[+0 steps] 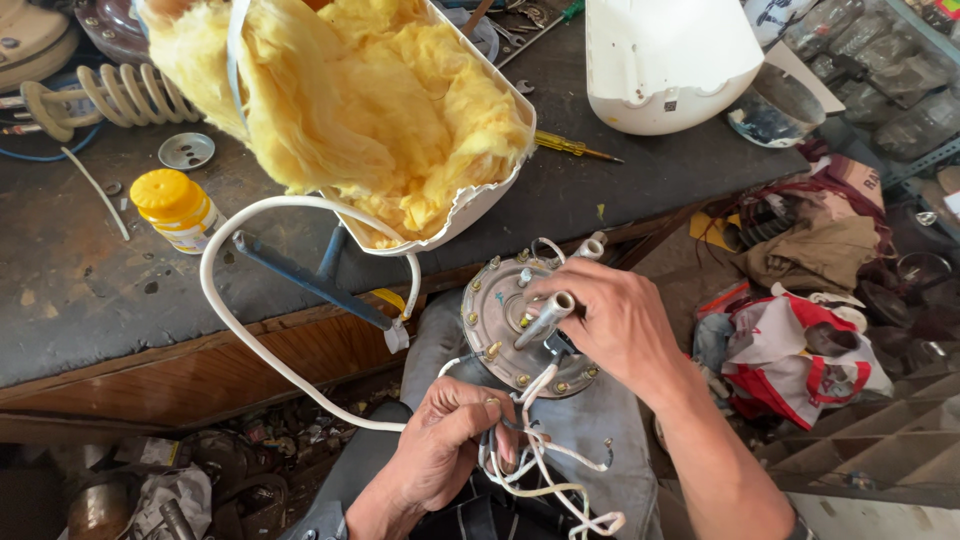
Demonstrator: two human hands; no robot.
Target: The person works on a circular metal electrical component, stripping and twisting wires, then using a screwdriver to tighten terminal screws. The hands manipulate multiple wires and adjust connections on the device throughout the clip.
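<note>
The round metal flange plate (520, 325) with its pipe stubs sits on my lap, already out of the insulation-packed white shell (400, 130) tilted on the workbench (90, 290) above. My right hand (615, 320) grips its rim; my left hand (445, 450) pinches the white wires (545, 470), still attached. A white cable (250, 335) loops nearby, beside a yellow-capped bottle (178, 208).

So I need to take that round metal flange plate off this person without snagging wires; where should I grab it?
Probably by the bare upper-left rim of the round flange plate, coming from the left. The right hand covers the right side at the metal tube, and the white wires in the left hand hang below.
</note>
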